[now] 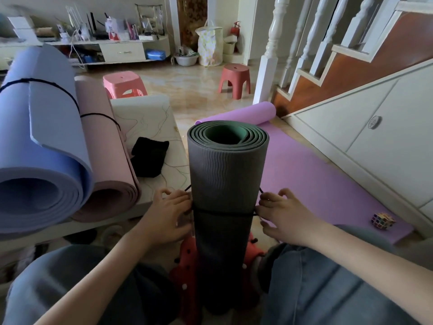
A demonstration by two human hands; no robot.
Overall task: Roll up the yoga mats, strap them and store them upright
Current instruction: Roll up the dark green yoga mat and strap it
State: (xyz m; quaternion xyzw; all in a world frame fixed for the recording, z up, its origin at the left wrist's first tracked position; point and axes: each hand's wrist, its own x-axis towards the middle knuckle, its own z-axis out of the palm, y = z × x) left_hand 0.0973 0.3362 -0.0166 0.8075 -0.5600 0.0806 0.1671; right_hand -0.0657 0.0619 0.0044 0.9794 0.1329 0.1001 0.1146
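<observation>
The grey rolled mat point(225, 174) is stood upright between the knees, directly between both hands. A black cord point(222, 212) is wrapped round its lower part. Cord ends are pinched by the left hand point(167, 216) and right hand point(284, 216), fingers curled, either side.

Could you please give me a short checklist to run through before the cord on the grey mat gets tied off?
1. Grey mat rolled tight and standing upright: ok.
2. Black cord lies level across the front of the roll: ok.
3. Left hand pinches its end of the cord: ok.
4. Right hand pinches its end of the cord: ok.
5. Cord passes fully round the back: cannot tell.
6. Purple mat rolled: not ok, mostly flat.
</observation>
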